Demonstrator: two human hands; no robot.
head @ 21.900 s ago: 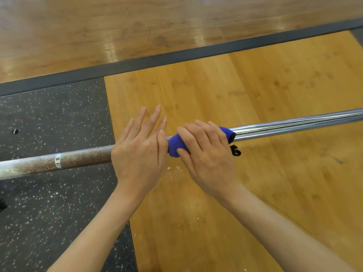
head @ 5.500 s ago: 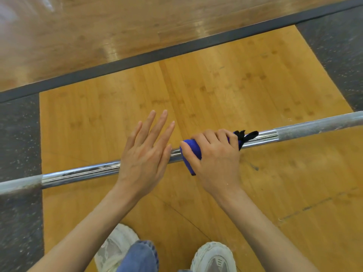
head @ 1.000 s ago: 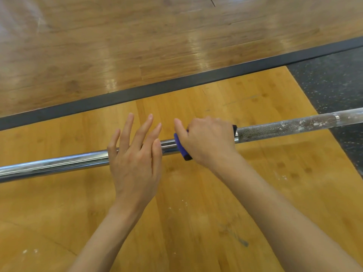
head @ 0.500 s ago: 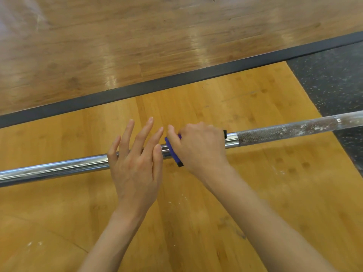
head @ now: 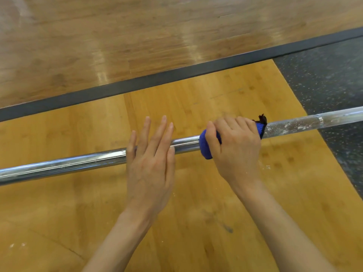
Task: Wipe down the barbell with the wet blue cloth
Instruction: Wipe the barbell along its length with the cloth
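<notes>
The right hand [head: 234,146] gripped the blue cloth [head: 205,148] around the barbell [head: 78,163] at frame centre; the left hand [head: 150,163] lay flat. The shaft leftward gleamed, while chalk remained at right.

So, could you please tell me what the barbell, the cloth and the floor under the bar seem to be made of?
The barbell looks like chromed steel: mirror-bright where smooth, matte and knurled with whitish dust to the right of the cloth. The blue cloth, which the right hand holds wrapped round the bar, seems a soft knit or terry fabric. The platform floor appears to be varnished bamboo or wood, judging by its grain.
</notes>
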